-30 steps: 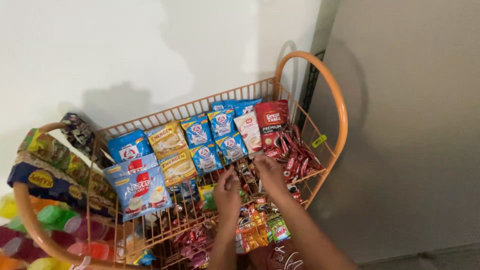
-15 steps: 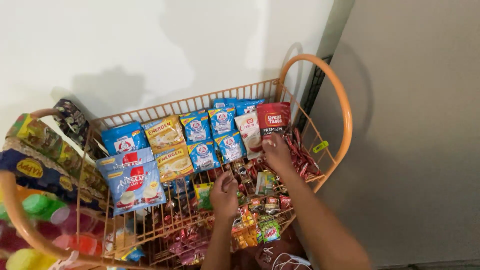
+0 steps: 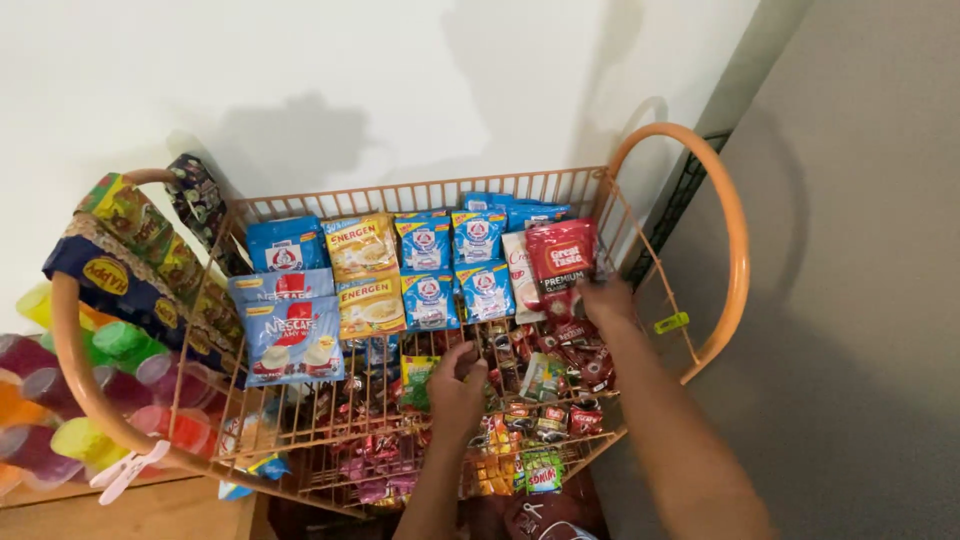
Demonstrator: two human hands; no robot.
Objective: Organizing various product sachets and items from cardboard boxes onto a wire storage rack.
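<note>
Shift: my right hand has risen from the small sachets to the red pouch.
Right grip: closed on that pouch's lower edge, rack's back right.
Left hand: loosely curled on mid-rack wires.

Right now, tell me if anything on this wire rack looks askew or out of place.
Mostly tidy: the upper packets stand in rows. The red packet by the right hand leans over its white neighbour. The small sachets near the left hand lie jumbled. A white clothespin clips the orange frame.

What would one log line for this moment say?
left hand: among small sachets | right hand: touching red packet | orange wire rack: stocked
</note>
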